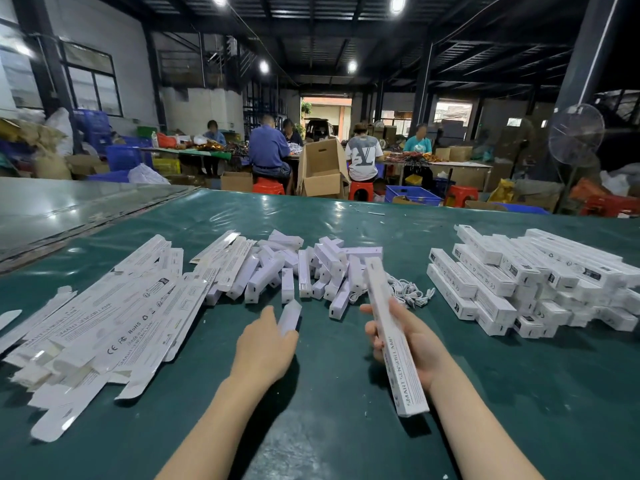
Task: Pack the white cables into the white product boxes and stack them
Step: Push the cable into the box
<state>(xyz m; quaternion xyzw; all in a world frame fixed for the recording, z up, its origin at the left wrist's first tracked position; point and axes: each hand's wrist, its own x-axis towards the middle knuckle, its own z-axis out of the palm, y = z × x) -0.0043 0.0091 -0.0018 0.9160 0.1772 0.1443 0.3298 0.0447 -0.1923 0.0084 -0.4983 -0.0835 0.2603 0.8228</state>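
1. White card dents easily, so I judge a firm but light hold is best. My right hand has its grip clenched round the middle of the long box, with the fingers curled under it.
2. My left hand pinches a small box between thumb and fingers, low over the green desk.
3. The next move looks like loading the long box. I should line both pieces up end to end and slide straight, not at an angle. I cannot tell which end is open.
4. The cables lie tangled on the desk just beyond my right hand, untouched, between the loose boxes and the stack.
5. Both forearms reach forward side by side. The long box points away from me, far end raised.
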